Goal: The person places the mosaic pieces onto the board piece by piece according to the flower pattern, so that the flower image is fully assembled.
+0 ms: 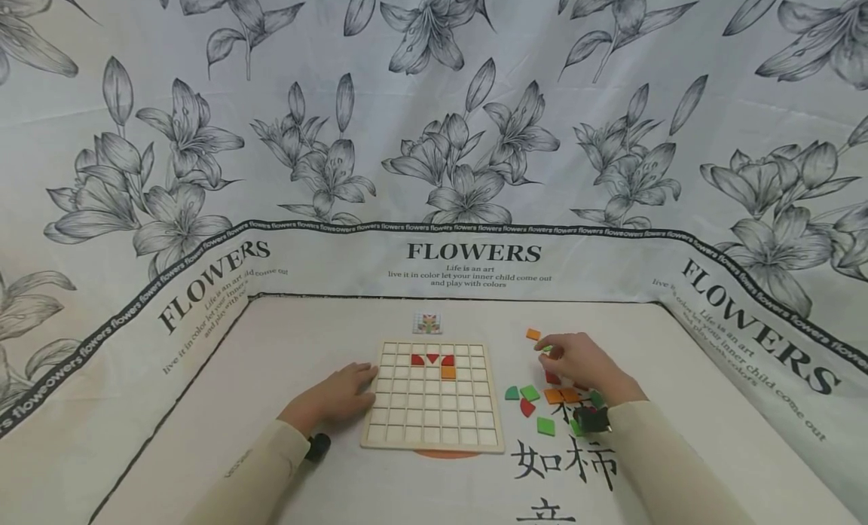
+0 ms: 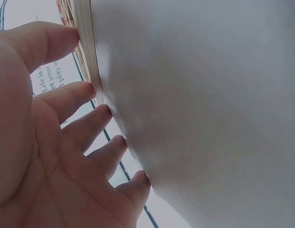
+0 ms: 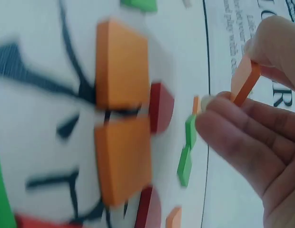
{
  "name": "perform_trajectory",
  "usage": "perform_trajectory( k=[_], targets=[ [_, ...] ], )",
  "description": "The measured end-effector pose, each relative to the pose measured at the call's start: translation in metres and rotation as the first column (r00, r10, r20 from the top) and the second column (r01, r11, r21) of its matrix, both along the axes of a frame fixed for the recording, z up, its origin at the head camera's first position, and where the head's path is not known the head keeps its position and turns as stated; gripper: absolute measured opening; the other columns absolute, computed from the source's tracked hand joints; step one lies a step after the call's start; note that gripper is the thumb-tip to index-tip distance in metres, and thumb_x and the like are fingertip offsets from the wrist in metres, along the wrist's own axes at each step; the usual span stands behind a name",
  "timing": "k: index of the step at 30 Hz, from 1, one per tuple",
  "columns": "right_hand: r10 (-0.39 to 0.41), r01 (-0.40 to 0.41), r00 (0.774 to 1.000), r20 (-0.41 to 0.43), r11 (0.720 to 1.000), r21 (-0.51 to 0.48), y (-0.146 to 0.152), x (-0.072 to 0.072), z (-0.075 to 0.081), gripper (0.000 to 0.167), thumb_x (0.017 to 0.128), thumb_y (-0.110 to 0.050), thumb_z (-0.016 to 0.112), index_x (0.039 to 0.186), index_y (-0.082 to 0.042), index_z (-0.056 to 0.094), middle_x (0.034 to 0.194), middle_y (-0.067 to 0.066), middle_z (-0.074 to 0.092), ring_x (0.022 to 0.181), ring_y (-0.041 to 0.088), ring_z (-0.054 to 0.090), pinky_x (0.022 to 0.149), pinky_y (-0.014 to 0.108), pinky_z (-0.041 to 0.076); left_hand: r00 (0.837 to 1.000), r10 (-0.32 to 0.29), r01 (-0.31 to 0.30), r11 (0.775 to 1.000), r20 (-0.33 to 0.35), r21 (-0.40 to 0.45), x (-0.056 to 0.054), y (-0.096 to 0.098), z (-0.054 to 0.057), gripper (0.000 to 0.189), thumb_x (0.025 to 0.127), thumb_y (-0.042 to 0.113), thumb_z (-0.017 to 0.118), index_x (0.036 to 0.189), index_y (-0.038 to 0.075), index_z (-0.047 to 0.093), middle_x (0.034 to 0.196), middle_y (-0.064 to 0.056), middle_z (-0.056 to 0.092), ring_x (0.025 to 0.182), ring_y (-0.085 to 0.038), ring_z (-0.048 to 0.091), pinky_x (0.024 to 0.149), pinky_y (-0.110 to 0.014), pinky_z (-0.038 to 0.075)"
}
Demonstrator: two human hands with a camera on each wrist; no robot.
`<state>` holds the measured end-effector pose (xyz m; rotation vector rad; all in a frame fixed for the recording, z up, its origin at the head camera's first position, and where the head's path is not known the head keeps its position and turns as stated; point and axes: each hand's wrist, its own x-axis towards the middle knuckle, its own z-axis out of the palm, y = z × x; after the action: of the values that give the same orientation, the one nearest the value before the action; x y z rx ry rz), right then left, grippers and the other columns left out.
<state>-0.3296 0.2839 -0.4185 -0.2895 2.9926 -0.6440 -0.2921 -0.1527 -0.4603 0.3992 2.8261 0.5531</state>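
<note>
My left hand (image 1: 335,395) lies beside the wooden grid board (image 1: 499,404), its thumb touching the frame's left side. In the left wrist view the fingers (image 2: 76,102) are spread, fairly straight, with their tips on the tabletop. My right hand (image 1: 583,363) is above the loose tiles at the right. Its thumb and fingers pinch an orange square tile (image 3: 246,80), seen in the right wrist view. On the board two red quarter-round tiles (image 1: 417,360) flank a red triangle tile (image 1: 432,358). An orange square tile (image 1: 448,372) sits below the right one.
Several loose green, red and orange tiles (image 1: 530,393) lie right of the board, some partly hidden by the right hand. A small pattern card (image 1: 428,323) lies behind the board. Black characters (image 1: 539,459) mark the white cloth. A flower-printed curtain (image 1: 468,261) encloses the table.
</note>
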Motion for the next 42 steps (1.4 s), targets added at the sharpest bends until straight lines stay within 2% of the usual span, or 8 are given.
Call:
perform_trajectory(
  k=[10, 14, 16, 18, 22, 28, 36, 42],
  targets=[
    [0.036, -0.036, 0.999, -0.018, 0.999, -0.034, -0.028, -0.002, 0.005, 0.026, 0.089, -0.024, 0.066, 0.114, -0.018, 0.071, 0.104, 0.002, 0.068, 0.083, 0.016, 0.058, 0.064, 0.025, 0.053, 1.000, 0.005, -0.005, 1.000, -0.001, -0.002, -0.001, -0.001, -0.002, 0.059, 0.095, 0.033, 0.048, 0.150, 0.013, 0.038, 0.156, -0.009, 0.034, 0.147, -0.033, 0.027, 0.121, -0.050, 0.025],
    [0.062, -0.063, 0.998, -0.017, 0.995, -0.072, -0.040, -0.002, 0.007, 0.030, 0.088, -0.019, 0.066, 0.117, -0.017, 0.071, 0.108, 0.004, 0.068, 0.083, 0.017, 0.061, 0.049, 0.028, 0.050, 1.000, 0.006, -0.006, 1.000, -0.002, -0.003, -0.001, -0.001, -0.002, 0.059, 0.095, 0.033, 0.048, 0.150, 0.014, 0.038, 0.157, -0.009, 0.034, 0.147, -0.032, 0.027, 0.121, -0.050, 0.025],
    [0.076, -0.077, 0.997, -0.014, 0.994, -0.083, -0.047, -0.002, 0.009, 0.032, 0.088, -0.018, 0.066, 0.120, -0.016, 0.069, 0.109, 0.004, 0.068, 0.083, 0.016, 0.062, 0.048, 0.029, 0.050, 1.000, 0.006, -0.006, 1.000, -0.003, 0.003, -0.001, -0.001, -0.002, 0.059, 0.095, 0.033, 0.048, 0.150, 0.013, 0.038, 0.156, -0.009, 0.034, 0.147, -0.033, 0.027, 0.121, -0.050, 0.025],
    [0.088, -0.089, 0.996, -0.010, 0.993, -0.082, -0.055, -0.002, 0.010, 0.037, 0.087, -0.019, 0.068, 0.124, -0.015, 0.067, 0.110, 0.003, 0.068, 0.086, 0.015, 0.063, 0.054, 0.030, 0.053, 1.000, 0.005, -0.005, 1.000, -0.003, 0.011, 0.000, -0.001, -0.002, 0.059, 0.095, 0.032, 0.048, 0.149, 0.012, 0.039, 0.156, -0.010, 0.034, 0.146, -0.034, 0.027, 0.120, -0.051, 0.025],
    [0.127, -0.130, 0.991, -0.037, 0.989, -0.074, -0.069, -0.003, 0.010, 0.043, 0.086, -0.019, 0.070, 0.128, -0.011, 0.063, 0.110, 0.003, 0.069, 0.094, 0.016, 0.065, 0.077, 0.033, 0.057, 1.000, 0.010, -0.010, 1.000, -0.001, 0.016, 0.001, -0.001, -0.001, 0.059, 0.095, 0.032, 0.049, 0.149, 0.013, 0.039, 0.156, -0.010, 0.034, 0.146, -0.035, 0.027, 0.120, -0.051, 0.025],
    [0.127, -0.133, 0.991, -0.052, 0.983, -0.127, -0.090, -0.005, 0.005, 0.031, 0.084, -0.017, 0.072, 0.114, -0.014, 0.070, 0.111, 0.000, 0.068, 0.094, 0.015, 0.065, 0.077, 0.033, 0.057, 1.000, 0.007, -0.007, 1.000, 0.000, 0.017, 0.001, 0.000, -0.001, 0.058, 0.095, 0.032, 0.049, 0.149, 0.013, 0.039, 0.156, -0.010, 0.034, 0.146, -0.035, 0.027, 0.120, -0.051, 0.025],
    [0.264, -0.271, 0.961, -0.076, 0.958, -0.090, -0.121, -0.005, 0.005, 0.028, 0.081, -0.012, 0.073, 0.109, -0.011, 0.073, 0.097, -0.004, 0.068, 0.080, 0.010, 0.060, 0.073, 0.028, 0.054, 1.000, 0.010, -0.010, 1.000, 0.002, 0.014, 0.000, 0.000, 0.000, 0.058, 0.095, 0.032, 0.049, 0.149, 0.012, 0.039, 0.156, -0.010, 0.034, 0.146, -0.035, 0.027, 0.120, -0.051, 0.025],
    [0.332, -0.337, 0.941, -0.074, 0.938, -0.077, -0.136, -0.007, -0.002, 0.026, 0.083, -0.016, 0.072, 0.109, -0.012, 0.073, 0.100, -0.003, 0.070, 0.081, 0.011, 0.060, 0.073, 0.028, 0.054, 1.000, 0.024, -0.024, 1.000, 0.012, 0.019, 0.002, 0.000, 0.001, 0.059, 0.095, 0.033, 0.049, 0.149, 0.013, 0.039, 0.157, -0.010, 0.034, 0.147, -0.034, 0.026, 0.121, -0.051, 0.024]
  ],
)
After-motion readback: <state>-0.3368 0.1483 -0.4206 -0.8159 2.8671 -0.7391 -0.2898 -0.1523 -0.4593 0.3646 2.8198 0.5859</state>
